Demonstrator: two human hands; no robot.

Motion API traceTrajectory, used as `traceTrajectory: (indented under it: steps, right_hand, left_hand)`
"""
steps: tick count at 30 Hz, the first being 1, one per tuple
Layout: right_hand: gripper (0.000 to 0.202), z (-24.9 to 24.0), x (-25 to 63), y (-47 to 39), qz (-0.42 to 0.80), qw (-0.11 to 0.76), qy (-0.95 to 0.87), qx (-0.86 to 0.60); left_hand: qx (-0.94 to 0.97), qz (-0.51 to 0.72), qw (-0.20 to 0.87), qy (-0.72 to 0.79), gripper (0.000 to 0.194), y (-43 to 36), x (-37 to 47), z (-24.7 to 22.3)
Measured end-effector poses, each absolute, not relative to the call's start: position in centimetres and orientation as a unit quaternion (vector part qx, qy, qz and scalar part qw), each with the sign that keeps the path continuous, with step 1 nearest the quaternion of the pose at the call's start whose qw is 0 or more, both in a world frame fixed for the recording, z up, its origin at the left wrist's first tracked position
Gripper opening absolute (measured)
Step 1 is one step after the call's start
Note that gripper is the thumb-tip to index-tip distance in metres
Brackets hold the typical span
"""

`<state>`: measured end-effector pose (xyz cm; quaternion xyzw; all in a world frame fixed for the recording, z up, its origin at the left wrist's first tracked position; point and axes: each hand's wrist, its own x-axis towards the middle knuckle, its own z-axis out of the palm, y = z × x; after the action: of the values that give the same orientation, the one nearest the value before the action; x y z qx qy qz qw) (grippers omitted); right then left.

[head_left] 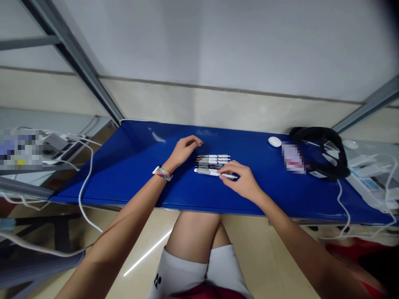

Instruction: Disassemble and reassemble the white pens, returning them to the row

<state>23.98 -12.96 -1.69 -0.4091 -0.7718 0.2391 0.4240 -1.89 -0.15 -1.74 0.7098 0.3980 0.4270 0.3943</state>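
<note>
Several white pens (213,158) lie side by side in a row on the blue table (137,166), all pointing sideways. At the near side of the row, my right hand (241,178) grips a white pen (207,171) by its right part, between thumb and fingers. That pen is roughly parallel to the others. Just beyond the left ends of the row, my left hand (186,150) rests over the table with its fingers loosely bent, holding nothing. A watch with a multicoloured band (163,173) is on my left wrist.
Toward the right lie a white mouse-like object (274,142), a blurred-out packet (293,158) and a black headset strap (321,132). A white power strip (368,187) with cables is at the right edge. A white cable (81,195) hangs over the left edge. Metal posts (84,68) flank the table.
</note>
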Motion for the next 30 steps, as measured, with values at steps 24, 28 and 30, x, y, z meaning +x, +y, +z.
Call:
traceTrajectory:
  steps: [24, 28, 30]
  right_hand:
    - [0.032, -4.1, 26.5, 0.5, 0.463, 0.534, -0.528, -0.471]
    - [0.030, -4.2, 26.6, 0.7, 0.465, 0.543, -0.528, -0.459]
    - [0.029, -4.2, 26.5, 0.8, 0.472, 0.550, -0.522, -0.450]
  left_hand:
    - [0.704, 0.439, 0.404, 0.386, 0.029, 3.7, -0.8, -2.9]
    - [0.699, 0.441, 0.405, 0.393, 0.028, 3.9, -0.9, -3.1]
    - [0.700, 0.447, 0.400, 0.388, 0.027, 3.9, -0.9, -3.1]
